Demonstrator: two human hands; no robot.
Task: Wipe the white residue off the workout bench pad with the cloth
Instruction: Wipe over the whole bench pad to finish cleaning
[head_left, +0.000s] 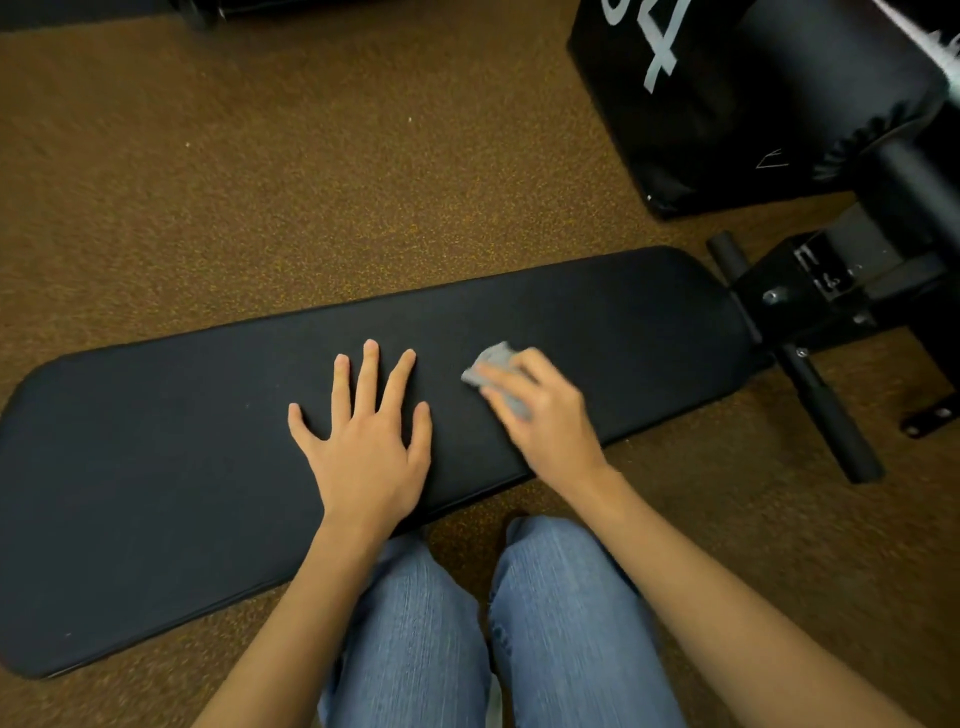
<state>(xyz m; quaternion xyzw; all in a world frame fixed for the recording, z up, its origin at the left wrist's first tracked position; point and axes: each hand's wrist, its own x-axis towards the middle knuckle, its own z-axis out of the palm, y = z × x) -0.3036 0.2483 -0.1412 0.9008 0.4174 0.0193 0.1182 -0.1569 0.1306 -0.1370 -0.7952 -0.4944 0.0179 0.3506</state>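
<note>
Closest to the camera are two knees in blue jeans (415, 623), cut off by the bottom edge, so nothing below the shins shows. Two bare forearms reach out over them.

The left hand (366, 447) lies flat on the pad (156, 467), fingers straight and spread wide, holding nothing. The right hand (540, 415) is a bit blurred; its fingers are curled over one small grey cloth (496, 371) and press it down on the pad. Most of the cloth is hidden under the fingers, only a crumpled bit pokes out at the far left of the hand. Cloth and right hand sit just right of the left hand, not touching it, near the middle of the pad.

The one long black pad runs left to right; its left end is clipped by the edge. I can only make out a couple of tiny pale specks on it, hard to say more.

Beyond it is brown speckled floor (260, 182). At the right end there's the black frame (810, 306), and further back a black box (675, 104) with white markings, cropped at the top.
</note>
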